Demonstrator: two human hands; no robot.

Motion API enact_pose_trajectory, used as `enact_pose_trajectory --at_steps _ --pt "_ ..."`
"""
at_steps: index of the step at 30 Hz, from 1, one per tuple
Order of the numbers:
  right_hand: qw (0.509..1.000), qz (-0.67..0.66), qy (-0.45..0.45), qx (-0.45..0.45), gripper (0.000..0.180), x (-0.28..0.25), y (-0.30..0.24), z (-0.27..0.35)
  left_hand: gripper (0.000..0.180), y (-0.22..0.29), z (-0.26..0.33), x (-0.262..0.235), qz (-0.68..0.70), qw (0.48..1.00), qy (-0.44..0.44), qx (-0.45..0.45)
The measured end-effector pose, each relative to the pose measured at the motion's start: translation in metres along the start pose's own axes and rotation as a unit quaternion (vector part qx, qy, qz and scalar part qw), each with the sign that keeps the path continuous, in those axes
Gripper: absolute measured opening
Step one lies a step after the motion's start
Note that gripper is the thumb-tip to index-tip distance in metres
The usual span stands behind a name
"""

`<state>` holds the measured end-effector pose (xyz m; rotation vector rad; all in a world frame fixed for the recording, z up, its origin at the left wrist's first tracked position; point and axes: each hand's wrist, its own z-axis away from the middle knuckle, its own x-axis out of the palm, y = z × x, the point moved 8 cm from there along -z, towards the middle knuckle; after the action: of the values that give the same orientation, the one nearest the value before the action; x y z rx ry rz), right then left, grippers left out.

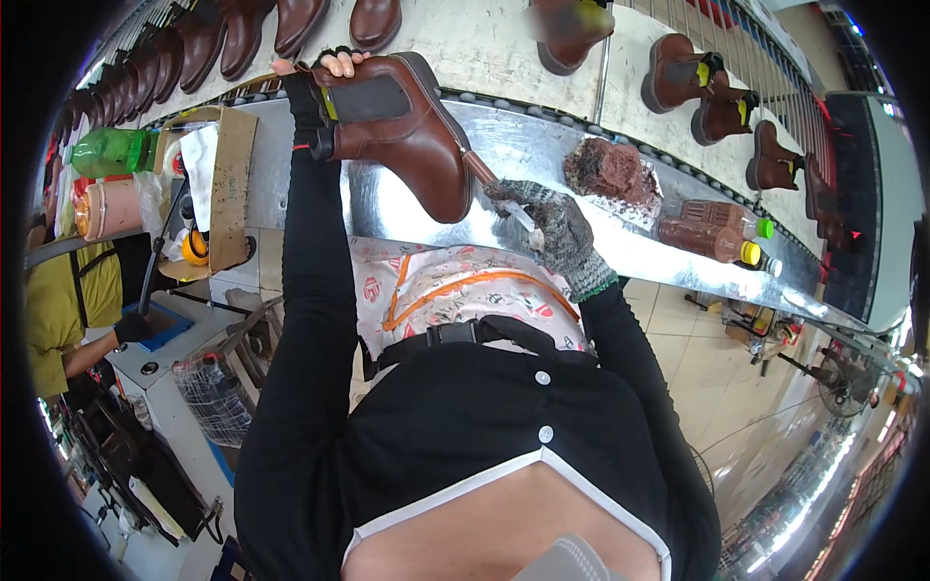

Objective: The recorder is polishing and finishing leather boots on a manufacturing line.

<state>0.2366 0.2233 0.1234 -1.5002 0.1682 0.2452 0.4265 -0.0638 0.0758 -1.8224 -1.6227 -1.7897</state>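
A brown leather ankle boot (412, 131) with a dark elastic side panel is held up in front of me, lying on its side with its toe towards me. My left hand (341, 64) grips it at the heel and shaft, its fingertips showing over the edge. In a grey knitted glove, my right hand (557, 232) is closed around a small brush (478, 167) with a brown-stained end and a pale handle. That brown end touches the boot along the edge between upper and sole, near the toe.
Boots (199, 44) line the conveyor (465, 44), more at the right (673, 73). A brown-stained sponge (612, 169) lies on the metal ledge (373, 203), beside bottles of brown liquid (702, 232). Left are a cardboard box (232, 194), a green bottle (111, 152) and a co-worker's gloved hand (131, 327).
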Motion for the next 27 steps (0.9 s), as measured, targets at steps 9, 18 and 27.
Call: enact_pose_trajectory --at_steps 9,18,27 --pt "0.993 -0.107 0.000 0.046 0.063 0.002 0.027 0.020 0.088 0.012 0.003 -0.024 -0.157 0.981 0.115 0.005" --pt "0.871 -0.459 0.044 0.169 0.086 0.010 0.081 0.045 0.095 0.015 -0.008 -0.049 -0.256 0.939 0.227 0.024" --pt "0.802 -0.567 0.086 0.165 0.101 0.008 0.099 0.059 0.054 0.012 0.005 -0.018 -0.667 0.708 0.211 0.097"
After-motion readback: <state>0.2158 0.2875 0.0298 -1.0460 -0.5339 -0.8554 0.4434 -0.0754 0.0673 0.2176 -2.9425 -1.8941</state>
